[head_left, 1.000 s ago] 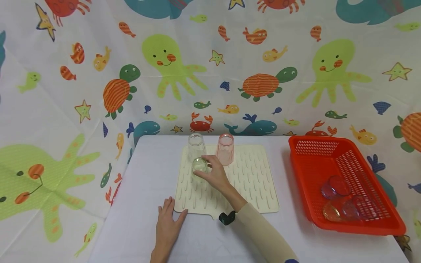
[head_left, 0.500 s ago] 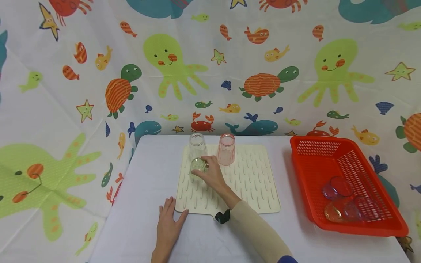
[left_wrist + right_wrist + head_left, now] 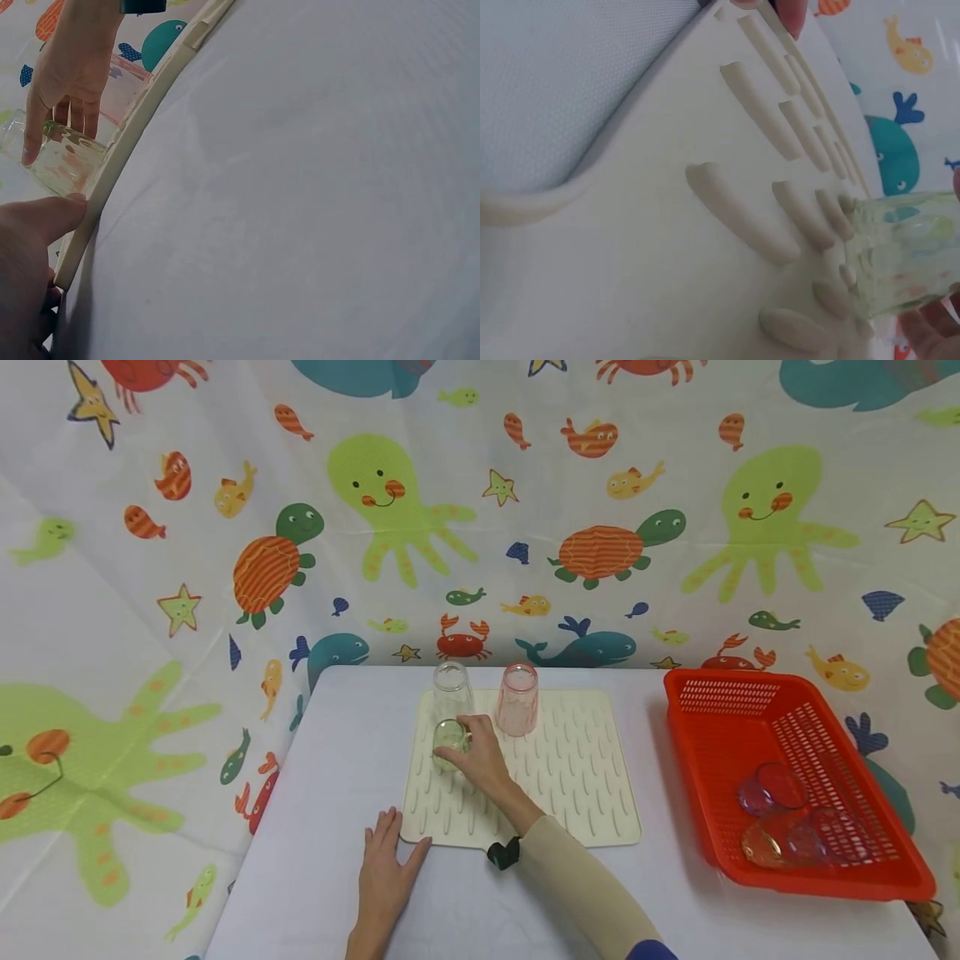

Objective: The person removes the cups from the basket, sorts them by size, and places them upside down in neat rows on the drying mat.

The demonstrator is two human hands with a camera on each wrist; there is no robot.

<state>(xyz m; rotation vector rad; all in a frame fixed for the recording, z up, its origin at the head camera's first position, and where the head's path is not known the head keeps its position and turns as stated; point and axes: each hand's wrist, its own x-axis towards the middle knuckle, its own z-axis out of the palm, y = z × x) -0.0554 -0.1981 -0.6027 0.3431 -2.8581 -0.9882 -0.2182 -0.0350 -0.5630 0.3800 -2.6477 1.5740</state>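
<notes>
A pale green glass (image 3: pixel 448 737) stands upside down on the cream ridged drying mat (image 3: pixel 573 785). My right hand (image 3: pixel 486 762) grips it near its upturned base, thumb on the near side and fingers on the far side. The right wrist view shows the green glass (image 3: pixel 907 251) with its rim down at the mat's ridges. My left hand (image 3: pixel 384 877) lies at the mat's near left corner, fingers extended. In the left wrist view its thumb (image 3: pixel 56 214) touches the mat's edge. Behind the green glass stand an upturned clear glass (image 3: pixel 453 689) and an upturned pink glass (image 3: pixel 517 700).
A red plastic basket (image 3: pixel 693 793) stands on the right of the white-covered table (image 3: pixel 330 752). Inside it lie a purple glass (image 3: pixel 772 787), an amber glass (image 3: pixel 763 843) and another purplish glass (image 3: pixel 825 837). A sea-animal print curtain (image 3: pixel 450 410) hangs behind.
My right hand has shifted slightly left with the green glass, which sits closer in front of the clear glass. My left hand stays at the mat's corner.
</notes>
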